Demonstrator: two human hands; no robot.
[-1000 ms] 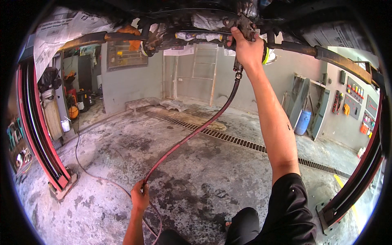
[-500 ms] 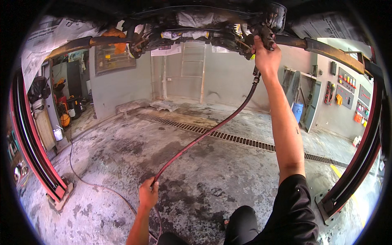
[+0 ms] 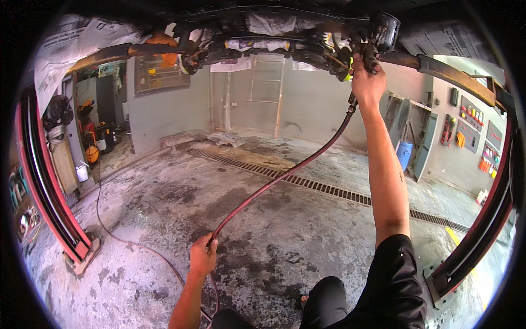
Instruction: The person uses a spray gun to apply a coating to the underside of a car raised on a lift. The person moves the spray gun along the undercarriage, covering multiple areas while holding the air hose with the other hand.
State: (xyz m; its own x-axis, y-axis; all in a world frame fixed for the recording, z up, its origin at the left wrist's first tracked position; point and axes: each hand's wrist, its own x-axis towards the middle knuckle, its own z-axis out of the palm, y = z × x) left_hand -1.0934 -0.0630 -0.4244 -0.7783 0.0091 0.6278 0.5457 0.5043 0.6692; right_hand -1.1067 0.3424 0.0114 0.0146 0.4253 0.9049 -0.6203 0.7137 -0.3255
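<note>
Right hand (image 3: 369, 83) grips dark spray gun (image 3: 383, 34) under vehicle underbody (image 3: 304, 49), trigger hard to make out against the black; left hand (image 3: 203, 256) closed on its red hose (image 3: 257, 194), loop below cut off.

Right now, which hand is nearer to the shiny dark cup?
Right: the right hand grips the dark tool, just below the cup. The left hand holds the red hose, well below and left of the cup.

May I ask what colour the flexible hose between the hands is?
The hose is red, darkening upward; head view.
</note>
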